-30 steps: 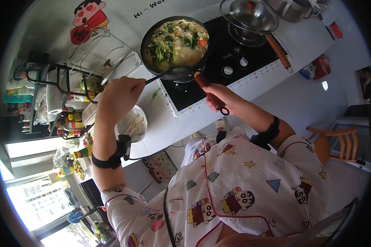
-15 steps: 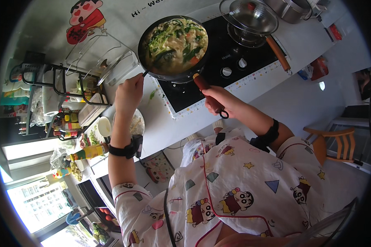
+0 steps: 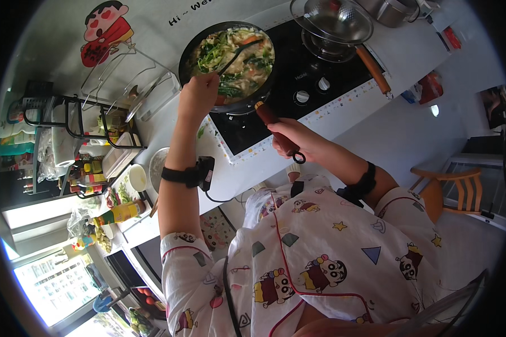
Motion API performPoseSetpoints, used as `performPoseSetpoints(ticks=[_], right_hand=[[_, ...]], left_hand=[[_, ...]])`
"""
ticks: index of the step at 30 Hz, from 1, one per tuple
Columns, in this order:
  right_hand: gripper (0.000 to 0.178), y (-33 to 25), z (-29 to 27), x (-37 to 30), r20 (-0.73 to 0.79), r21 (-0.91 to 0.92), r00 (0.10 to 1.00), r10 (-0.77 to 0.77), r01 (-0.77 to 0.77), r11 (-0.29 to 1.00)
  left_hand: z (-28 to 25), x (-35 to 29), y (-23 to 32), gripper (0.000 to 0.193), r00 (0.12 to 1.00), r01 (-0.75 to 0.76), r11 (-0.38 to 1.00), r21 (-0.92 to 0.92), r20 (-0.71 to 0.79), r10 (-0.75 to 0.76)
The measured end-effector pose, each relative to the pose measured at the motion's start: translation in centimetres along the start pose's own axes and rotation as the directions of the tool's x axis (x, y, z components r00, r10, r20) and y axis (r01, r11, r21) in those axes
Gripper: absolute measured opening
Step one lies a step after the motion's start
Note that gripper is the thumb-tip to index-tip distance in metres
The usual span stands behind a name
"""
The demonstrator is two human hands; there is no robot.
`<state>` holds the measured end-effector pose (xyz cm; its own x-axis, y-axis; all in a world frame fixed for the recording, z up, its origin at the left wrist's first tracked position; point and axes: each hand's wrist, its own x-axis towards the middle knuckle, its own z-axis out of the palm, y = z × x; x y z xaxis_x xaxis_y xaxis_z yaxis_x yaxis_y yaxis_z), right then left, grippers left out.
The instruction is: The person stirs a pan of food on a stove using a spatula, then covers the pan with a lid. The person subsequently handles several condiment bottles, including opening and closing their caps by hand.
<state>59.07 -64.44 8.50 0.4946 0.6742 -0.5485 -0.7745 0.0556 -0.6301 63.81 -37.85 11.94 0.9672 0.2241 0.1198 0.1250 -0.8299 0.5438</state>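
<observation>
"Fingers [image 3: 212, 83], left hand [image 3: 198, 95]: curled in tight, no gap seen; hold of a black utensil [image 3: 237, 53]; fist at the pan's rim, between seven and eight o'clock on the pan's dial, twelve being straight ahead of the person."

"And the right hand [image 3: 291, 136]?"

"Wrapped closed round a red-brown handle [image 3: 267, 115], near its outer end; black ring [image 3: 299, 158] just past the grip; handle leaving the pan at five o'clock."

"Where is the pan [image 3: 246, 103] itself?"

"Left end of the black hob [image 3: 287, 78]; from the person, between eleven and twelve; contents, leafy greens [image 3: 211, 55], orange pieces, a pale wet mix; utensil reaching toward two o'clock; whether its head is sunk in, I cannot tell."

"Neighbours, same dial?"

"Control knobs [image 3: 323, 84], two, four o'clock; lidded vessel [image 3: 334, 25] with wooden handle [image 3: 374, 73], two o'clock; bowl [image 3: 156, 163], seven o'clock, partly behind the left forearm; white cup [image 3: 137, 177], near the bowl."
</observation>
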Motion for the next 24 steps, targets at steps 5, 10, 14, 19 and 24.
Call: performPoseSetpoints(ticks=[5,10,14,19,24], right_hand=[[0.021,0.0,0.1,0.0,0.005,0.001,1.000,0.006,-0.006,1.000],[0.020,0.1,-0.2,0.2,0.013,-0.004,1.000,-0.008,0.008,1.000],[0.020,0.0,-0.4,0.2,0.009,-0.009,1.000,-0.008,0.008,1.000],[0.020,-0.2,-0.1,0.0,0.013,-0.028,1.000,0.018,-0.018,0.999],[0.020,-0.1,-0.3,0.2,0.009,-0.048,1.000,0.022,-0.021,0.999]], left_hand=[[-3.4,-2.4,1.4,0.025,0.984,-0.116,0.986,0.118,0.150,0.097],[-8.8,-6.2,4.1,0.025,0.968,-0.191,0.934,0.301,0.214,0.129],[-12.0,-8.6,4.2,0.023,0.971,-0.200,0.886,0.417,0.204,0.123],[-12.5,-9.6,0.2,0.022,0.988,-0.107,0.877,0.468,0.148,0.042],[-7.8,-8.4,-5.4,0.023,0.995,0.045,0.914,0.404,-0.102,-0.003]])
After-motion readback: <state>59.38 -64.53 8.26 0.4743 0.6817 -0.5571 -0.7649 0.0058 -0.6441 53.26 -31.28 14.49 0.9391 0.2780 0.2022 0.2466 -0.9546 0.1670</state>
